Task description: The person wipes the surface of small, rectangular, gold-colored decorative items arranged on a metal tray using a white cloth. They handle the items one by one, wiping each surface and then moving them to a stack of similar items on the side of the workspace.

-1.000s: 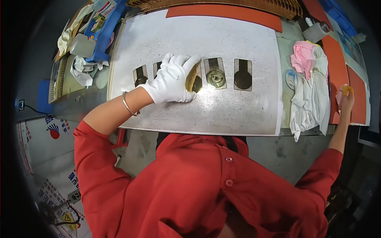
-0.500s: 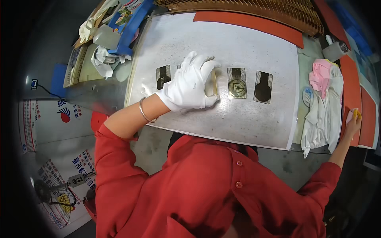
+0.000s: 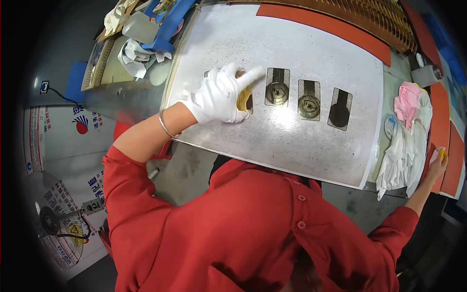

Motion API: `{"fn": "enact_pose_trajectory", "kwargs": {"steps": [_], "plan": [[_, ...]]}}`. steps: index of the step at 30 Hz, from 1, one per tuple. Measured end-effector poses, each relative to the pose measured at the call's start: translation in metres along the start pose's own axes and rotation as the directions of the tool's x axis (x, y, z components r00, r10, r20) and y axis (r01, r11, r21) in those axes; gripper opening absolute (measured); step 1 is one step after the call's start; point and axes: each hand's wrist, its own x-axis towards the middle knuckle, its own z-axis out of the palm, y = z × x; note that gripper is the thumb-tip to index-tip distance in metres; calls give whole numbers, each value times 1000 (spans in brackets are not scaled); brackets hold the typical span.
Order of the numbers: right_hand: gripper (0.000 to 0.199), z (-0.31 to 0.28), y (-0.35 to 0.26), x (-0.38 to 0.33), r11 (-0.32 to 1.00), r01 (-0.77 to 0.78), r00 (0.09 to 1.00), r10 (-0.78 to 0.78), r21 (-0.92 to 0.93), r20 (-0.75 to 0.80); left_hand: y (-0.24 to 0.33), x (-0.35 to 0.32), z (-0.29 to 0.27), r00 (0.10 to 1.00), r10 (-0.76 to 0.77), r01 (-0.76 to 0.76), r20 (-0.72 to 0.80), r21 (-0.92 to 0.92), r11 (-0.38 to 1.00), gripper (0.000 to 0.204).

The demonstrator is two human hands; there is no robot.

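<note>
Nearest the camera is the person's red shirt [image 3: 253, 228], and just beyond it the near edge of the grey metal plate [image 3: 292, 141], which is the landmark for everything else.

On the plate, toward its left half, the left hand [image 3: 219, 97] in a white glove lies palm down with the fingers spread and the forefinger stretched toward the plate's middle. It rests over a brass-coloured piece [image 3: 243, 100] sitting in one of the rectangular slots, pressing or steadying it, not closed around it. A thin bangle [image 3: 165, 126] circles the wrist at the plate's near left edge.

Right of that hand along the same row, two slots hold round brass badges [image 3: 277, 90], and the last slot [image 3: 340, 107] shows only a dark shape.

Off the plate's right edge lies a heap of white and pink cloths [image 3: 406, 141]. Beyond that heap, at the far right, the right hand [image 3: 438, 163] is closed around something small and yellow [image 3: 442, 155]; what it is cannot be told.

At the plate's far edge runs an orange strip [image 3: 321, 27], and off its far left corner sit crumpled rags and blue items [image 3: 146, 39].

By my reading, the step in hand is seating or wiping the piece under the glove. The next move would call for keeping that piece flat in its slot while the right hand brings its yellow item across.
</note>
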Motion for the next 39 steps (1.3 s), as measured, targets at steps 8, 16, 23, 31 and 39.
{"fn": "enact_pose_trajectory", "kwargs": {"steps": [8,16,23,31,39], "plan": [[31,-5,6,6,998,12,999,-14,-57,-29,5,-1,0,985,101,-73,-143,187,980,54],[30,1,16,7,999,40,999,-40,31,-20,-54,-17,19,964,113,-138,-239,-92,986,81],[31,-9,40,18,989,7,999,-14,150,48,-68,-29,14,997,-49,44,-59,-91,995,89],[33,-8,-6,1,998,-1,999,4,-64,39,-59,-44,15,966,-249,253,-76,53,966,87],[33,-4,-10,1,995,9,1000,-9,-103,1,-42,-50,3,990,-9,32,-141,156,987,45]]}}
